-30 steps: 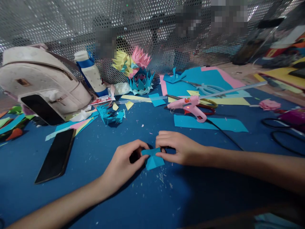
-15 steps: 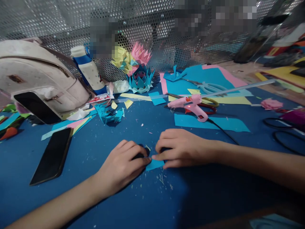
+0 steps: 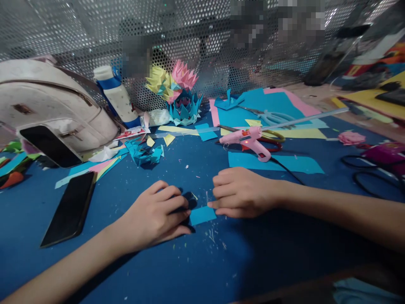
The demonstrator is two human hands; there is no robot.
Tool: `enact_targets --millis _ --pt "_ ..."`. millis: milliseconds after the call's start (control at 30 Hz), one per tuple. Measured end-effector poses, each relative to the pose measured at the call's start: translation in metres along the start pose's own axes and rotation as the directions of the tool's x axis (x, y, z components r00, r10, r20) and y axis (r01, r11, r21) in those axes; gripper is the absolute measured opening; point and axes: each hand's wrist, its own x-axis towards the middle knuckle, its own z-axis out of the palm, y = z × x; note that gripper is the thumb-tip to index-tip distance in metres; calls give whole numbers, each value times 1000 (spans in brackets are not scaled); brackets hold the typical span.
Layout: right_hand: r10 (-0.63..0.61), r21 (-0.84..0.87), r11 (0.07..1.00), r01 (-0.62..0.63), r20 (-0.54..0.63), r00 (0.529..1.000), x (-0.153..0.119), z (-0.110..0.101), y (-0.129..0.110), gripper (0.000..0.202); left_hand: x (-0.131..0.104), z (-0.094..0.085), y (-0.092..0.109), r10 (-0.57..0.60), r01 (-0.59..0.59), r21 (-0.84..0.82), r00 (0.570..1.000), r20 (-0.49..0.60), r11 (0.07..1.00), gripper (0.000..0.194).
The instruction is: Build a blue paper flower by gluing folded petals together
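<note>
A small blue piece of paper lies on the dark blue table between my hands. At its left edge is my left hand, fingers curled and fingertips on the paper, with the thumb just below. The curled fingers of my right hand pinch at the paper's upper right corner. Beyond my right hand a pink glue gun rests on its side, a clear glue stick jutting from its back. A longer blue paper strip lies under its handle and cord.
Folded paper flowers stand by the perforated metal screen. Scissors and light blue pliers lie behind the glue gun. Two phones, one flat, a pale backpack and a bottle occupy the left.
My hands have drawn apart slightly, my left hand shifting left, so more of the small blue paper shows. The whole view has shifted a little.
</note>
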Motion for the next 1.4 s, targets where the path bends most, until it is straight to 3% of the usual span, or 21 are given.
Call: enact_targets --millis 167,300,400,500,600,700,800,867,967,1133,1267,1400 --pt "99 -60 993 -99 5 995 5 7 -7 37 2 8 8 -140 130 -132 988 -64 983 34" --pt "222 -36 975 -220 64 973 10 13 -14 46 9 16 16 -294 285 -219 956 -10 933 36" --pt "286 45 956 -290 90 954 11 17 -17 37 14 20 19 -403 392 -295 915 25 871 25" --pt "356 171 914 -367 90 930 11 17 -18 29 16 21 18 -466 460 -354 882 73 814 25" --pt "496 338 800 -496 92 863 12 15 -19 24 17 22 16 -507 506 -407 854 116 760 23" --pt "570 471 691 -548 111 814 13 14 -20 22 17 21 13 -582 545 -563 802 133 622 12" --pt "513 498 711 -497 117 850 13 15 -20 25 17 20 12 -701 584 -711 690 180 392 13" --pt "481 475 738 -479 128 867 14 16 -20 26 16 20 13 -734 599 -726 651 194 339 12" --pt "498 419 749 -513 155 853 14 16 -20 28 15 23 15 -728 616 -644 673 131 453 6" --pt "521 306 773 -555 192 832 13 15 -20 19 13 25 14 -656 588 -514 752 64 624 3" --pt "547 281 768 -575 179 818 11 14 -19 7 11 23 11 -589 533 -484 807 44 694 2" --pt "558 325 752 -574 150 816 12 13 -18 6 11 23 10 -582 524 -473 813 29 709 5"
